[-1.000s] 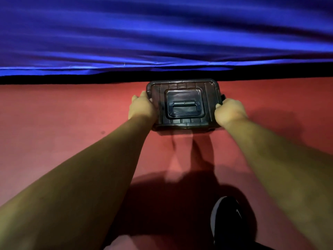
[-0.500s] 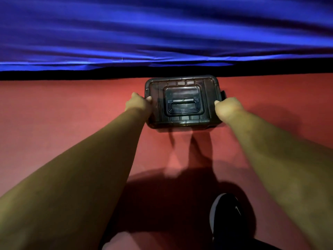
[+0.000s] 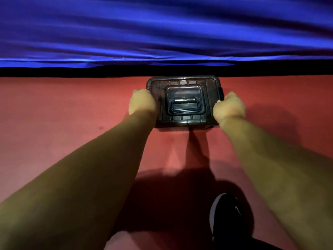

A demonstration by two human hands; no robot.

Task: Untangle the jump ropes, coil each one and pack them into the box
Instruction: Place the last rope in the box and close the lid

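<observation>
Two hands flank it: left hand (image 3: 142,102) grips the box (image 3: 183,98) at its left side; box, lid on, now sits nearer the curtain (image 3: 162,33); right hand (image 3: 228,107) grips the right edge. No ropes visible, so packing's prob. done.

Compared with a second ago, the left hand (image 3: 142,102) sits a little farther along the left side of the dark box (image 3: 183,87). Its thumb no longer lies on the lid's corner but is tucked in, so the hand reads as a closed fist against the rim. The right hand (image 3: 229,107) has also crept forward along the right side, its knuckles now level with the side latch (image 3: 220,92) instead of below it. The view has tipped slightly: the hem of the blue curtain (image 3: 162,33) sits higher and the box looks a touch taller.
</observation>
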